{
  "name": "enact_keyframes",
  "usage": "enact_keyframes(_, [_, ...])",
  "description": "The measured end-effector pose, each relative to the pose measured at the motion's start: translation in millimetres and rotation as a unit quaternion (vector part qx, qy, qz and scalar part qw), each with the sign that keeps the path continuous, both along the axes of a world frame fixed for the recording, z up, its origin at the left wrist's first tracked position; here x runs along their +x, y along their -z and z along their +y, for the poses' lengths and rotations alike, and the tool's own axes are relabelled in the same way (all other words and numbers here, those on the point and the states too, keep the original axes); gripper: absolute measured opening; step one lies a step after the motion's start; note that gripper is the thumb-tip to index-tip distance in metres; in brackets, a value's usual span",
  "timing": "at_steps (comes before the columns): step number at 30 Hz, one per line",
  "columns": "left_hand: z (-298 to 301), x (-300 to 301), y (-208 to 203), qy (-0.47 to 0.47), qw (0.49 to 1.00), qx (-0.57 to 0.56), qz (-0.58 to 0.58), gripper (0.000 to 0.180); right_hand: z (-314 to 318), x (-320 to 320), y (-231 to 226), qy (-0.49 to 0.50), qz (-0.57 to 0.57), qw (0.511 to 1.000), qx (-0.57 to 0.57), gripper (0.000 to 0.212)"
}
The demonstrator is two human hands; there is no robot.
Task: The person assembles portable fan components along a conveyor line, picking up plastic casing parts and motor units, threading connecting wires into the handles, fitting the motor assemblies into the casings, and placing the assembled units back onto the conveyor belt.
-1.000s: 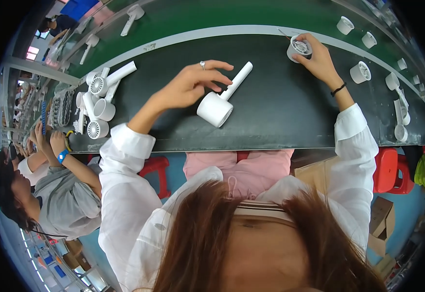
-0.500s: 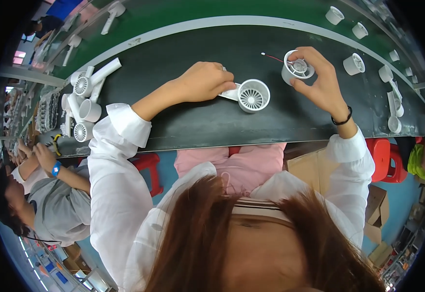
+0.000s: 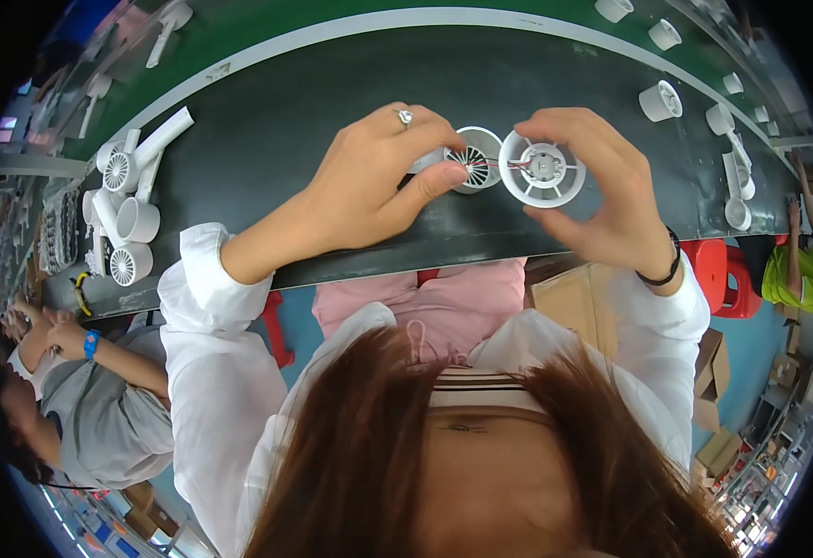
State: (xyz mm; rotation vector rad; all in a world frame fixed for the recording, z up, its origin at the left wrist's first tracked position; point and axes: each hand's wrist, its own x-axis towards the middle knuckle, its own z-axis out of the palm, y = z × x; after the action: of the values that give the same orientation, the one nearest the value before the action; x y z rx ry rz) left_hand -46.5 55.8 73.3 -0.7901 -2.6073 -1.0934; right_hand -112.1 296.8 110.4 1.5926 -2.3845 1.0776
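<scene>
Motor cup (image 3: 544, 167) is up in front of the person, open face to camera, right beside the grille cup (image 3: 486, 141) at its 9 o'clock. Half a second ago they stood well apart and the red lead (image 3: 513, 165) trailed off toward 10; now it crosses to the grille cup's mouth. So the parts are paired, joined only by wire as far as I can see. Can't tell if rims touch.

Right hand (image 3: 606, 181): thumb and fingers clamped on the motor cup's rim. Left hand (image 3: 379, 181): thumb and forefinger at the grille cup's mouth, by the lead; can't tell if they pinch it.

Further out: loose cup (image 3: 660, 100) at 2, handled parts (image 3: 738, 217) at 3, pile of white housings (image 3: 138, 221) at 9, co-worker's hands (image 3: 66, 338) at 8.
</scene>
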Motion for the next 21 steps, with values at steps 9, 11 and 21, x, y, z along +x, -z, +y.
enact_keyframes(9, [0.5, 14.4, -19.3, -0.012, 0.905, 0.259, -0.336, 0.030, -9.6, 9.0, 4.8, 0.016, 0.030, 0.999, -0.015, 0.054])
enact_keyframes(11, [0.4, 14.0, -13.7, 0.003, 0.899, 0.251, -0.360, 0.031, -15.0, 11.5, 3.5, 0.003, 0.022, 1.000, -0.021, 0.054])
enact_keyframes(21, [-0.7, 25.6, 4.4, 0.029, 0.827, 0.411, -0.382, 0.030, -17.0, 14.8, 19.4, -0.031, -0.064, 0.981, -0.179, 0.046])
